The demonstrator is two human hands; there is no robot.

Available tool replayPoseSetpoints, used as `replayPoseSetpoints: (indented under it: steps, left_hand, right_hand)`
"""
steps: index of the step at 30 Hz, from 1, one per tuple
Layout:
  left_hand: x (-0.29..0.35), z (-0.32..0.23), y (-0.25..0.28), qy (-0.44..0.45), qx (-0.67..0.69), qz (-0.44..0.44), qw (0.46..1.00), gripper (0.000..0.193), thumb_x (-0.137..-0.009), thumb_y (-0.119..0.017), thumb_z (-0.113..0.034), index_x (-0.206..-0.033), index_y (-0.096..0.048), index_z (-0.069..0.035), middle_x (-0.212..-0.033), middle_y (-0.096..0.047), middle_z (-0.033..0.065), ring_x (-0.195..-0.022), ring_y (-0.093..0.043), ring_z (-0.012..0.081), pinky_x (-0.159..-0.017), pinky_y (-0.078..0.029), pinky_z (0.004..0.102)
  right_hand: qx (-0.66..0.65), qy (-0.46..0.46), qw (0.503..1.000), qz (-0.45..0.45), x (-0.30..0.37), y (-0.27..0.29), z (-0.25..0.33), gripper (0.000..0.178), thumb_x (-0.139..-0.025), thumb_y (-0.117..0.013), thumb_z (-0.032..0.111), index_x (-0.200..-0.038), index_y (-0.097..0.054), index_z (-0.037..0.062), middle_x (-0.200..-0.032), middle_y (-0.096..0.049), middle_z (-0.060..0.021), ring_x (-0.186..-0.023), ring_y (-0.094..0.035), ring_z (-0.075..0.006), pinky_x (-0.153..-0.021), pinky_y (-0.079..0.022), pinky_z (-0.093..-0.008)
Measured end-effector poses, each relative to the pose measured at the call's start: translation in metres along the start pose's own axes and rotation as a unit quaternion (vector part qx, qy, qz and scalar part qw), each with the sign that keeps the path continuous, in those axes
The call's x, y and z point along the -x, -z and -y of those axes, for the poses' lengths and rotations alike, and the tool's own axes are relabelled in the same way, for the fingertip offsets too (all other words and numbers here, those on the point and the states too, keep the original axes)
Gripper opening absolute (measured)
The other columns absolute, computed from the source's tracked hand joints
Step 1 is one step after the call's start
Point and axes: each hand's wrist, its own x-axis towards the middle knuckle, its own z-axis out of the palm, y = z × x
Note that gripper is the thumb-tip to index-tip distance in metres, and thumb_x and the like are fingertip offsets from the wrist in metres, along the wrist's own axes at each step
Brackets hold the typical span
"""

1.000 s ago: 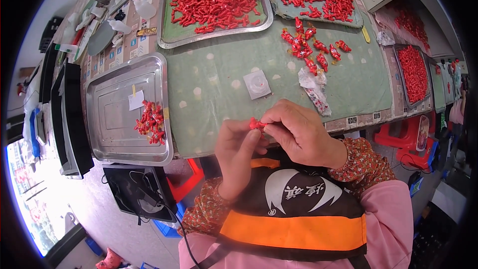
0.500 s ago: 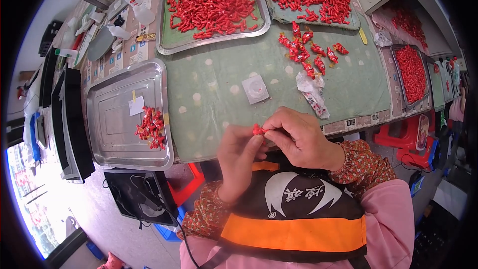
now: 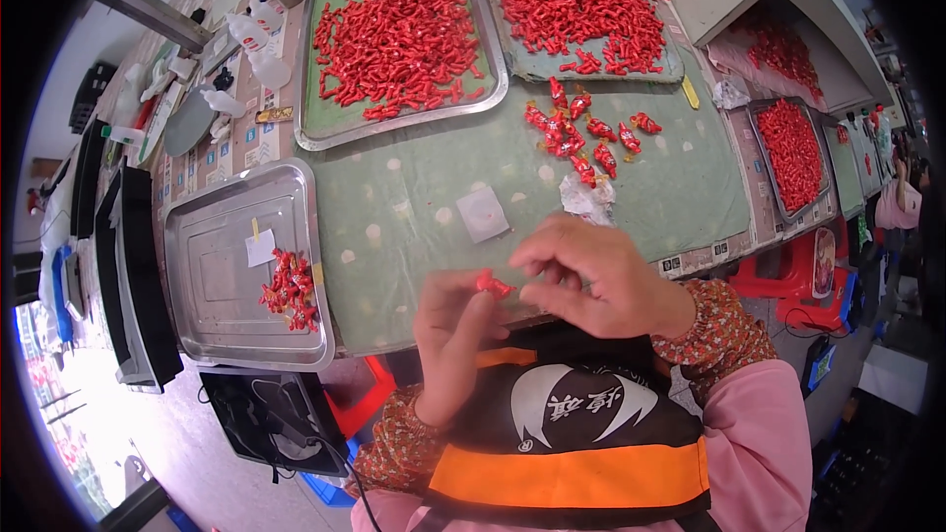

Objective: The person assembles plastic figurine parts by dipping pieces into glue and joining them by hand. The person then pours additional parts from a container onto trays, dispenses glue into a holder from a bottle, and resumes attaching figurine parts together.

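Near the table's front edge, my left hand (image 3: 451, 330) pinches a small red plastic figure piece (image 3: 493, 284) between thumb and fingers. Just to its right hovers my right hand (image 3: 606, 281), thumb and forefinger parted and nothing visible between them. A white square card (image 3: 483, 214) lies on the green cloth (image 3: 394, 197) beyond the hands. Farther right, several larger red figures (image 3: 564, 133) with yellowish parts are heaped loosely. A crumpled clear plastic bag (image 3: 587, 199) sits between that heap and my right hand, partly hidden by it.
Two trays of red pieces, one metal (image 3: 401, 123) and one green-lined (image 3: 680, 64), stand at the back. At left, a steel tray (image 3: 212, 281) holds a small pile of red figures (image 3: 291, 291) and a paper slip. White bottles (image 3: 268, 69) stand far left; another red-filled tray (image 3: 788, 156) is at right.
My right thumb and forefinger have come off the red piece and spread apart. My left hand keeps hold of it, now tilted differently. The whole view has shifted a little.
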Motion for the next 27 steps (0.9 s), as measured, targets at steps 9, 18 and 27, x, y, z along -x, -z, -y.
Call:
replayPoseSetpoints:
  steps: [9, 18, 27]
  left_hand:
    - [-0.003, -0.002, 0.002, -0.010, 0.043, -0.007, 0.999, 0.020, -0.095, -0.059, -0.004, -0.115, -0.054, -0.004, -0.112, -0.061, 0.0080, -0.088, -0.063, 0.0118, -0.070, -0.056, 0.0245]
    - [-0.010, 0.020, 0.027, -0.345, -0.252, 0.036, 0.903, 0.029, -0.087, -0.065, 0.008, -0.111, -0.055, -0.004, -0.120, -0.059, 0.0202, -0.103, -0.062, 0.0218, -0.081, -0.055, 0.0294]
    - [-0.009, 0.021, 0.033, -0.463, -0.377, 0.037, 0.801, 0.033, -0.078, -0.074, 0.006, -0.105, -0.062, -0.008, -0.107, -0.067, 0.0204, -0.084, -0.070, 0.0279, -0.067, -0.058, 0.0314]
  right_hand:
    - [-0.116, -0.094, 0.989, 0.011, -0.001, 0.002, -0.009, 0.013, -0.093, -0.062, 0.005, -0.105, -0.060, -0.0002, -0.088, -0.055, 0.0002, -0.072, -0.049, -0.0020, -0.062, -0.042, -0.0191]
    - [-0.362, -0.228, 0.901, 0.069, 0.000, -0.021, -0.013, 0.014, -0.095, -0.061, 0.009, -0.106, -0.055, 0.0033, -0.088, -0.057, -0.0006, -0.068, -0.054, -0.0040, -0.054, -0.046, -0.0180]
    - [-0.343, -0.221, 0.911, 0.066, 0.007, -0.024, -0.015, 0.010, -0.093, -0.060, 0.006, -0.100, -0.054, 0.0019, -0.085, -0.059, -0.0012, -0.063, -0.054, -0.0045, -0.053, -0.046, -0.0184]
